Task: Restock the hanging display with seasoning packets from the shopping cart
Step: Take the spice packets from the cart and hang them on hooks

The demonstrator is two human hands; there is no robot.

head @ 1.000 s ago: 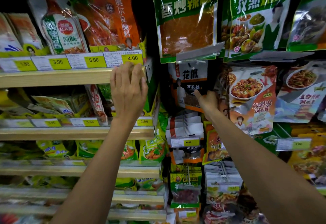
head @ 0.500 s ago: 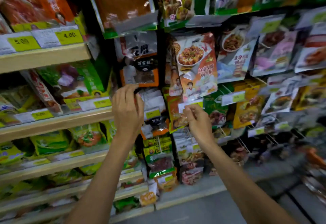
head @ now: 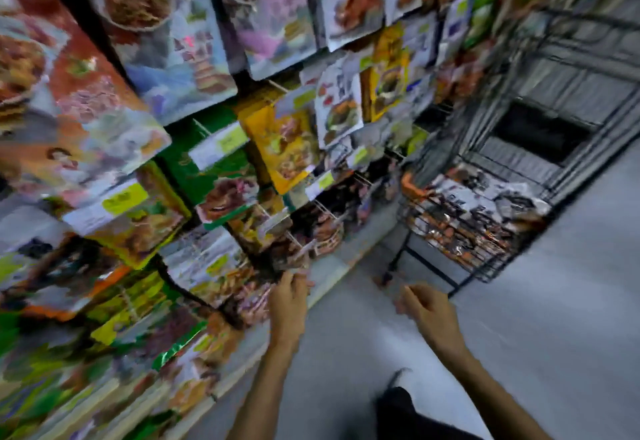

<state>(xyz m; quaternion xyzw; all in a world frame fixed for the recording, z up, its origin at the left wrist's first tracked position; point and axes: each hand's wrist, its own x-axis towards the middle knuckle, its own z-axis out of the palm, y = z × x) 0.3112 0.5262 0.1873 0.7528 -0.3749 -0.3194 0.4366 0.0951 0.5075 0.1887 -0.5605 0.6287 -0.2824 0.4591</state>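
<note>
Packets [head: 464,204] of seasoning are heaped in one wire cart [head: 491,263], parked just beside the hanging display [head: 277,148], presumably so that stock is kept within reach. Their number is lost to blur, as is that of the rows already hung. Two grips are held low between display and cart. The right grip [head: 427,308] is loosely curled with nothing in it, likely bound for the cart. Whether the left grip [head: 289,297], close against the lowest hung row, has hold of anything cannot be told.
</note>
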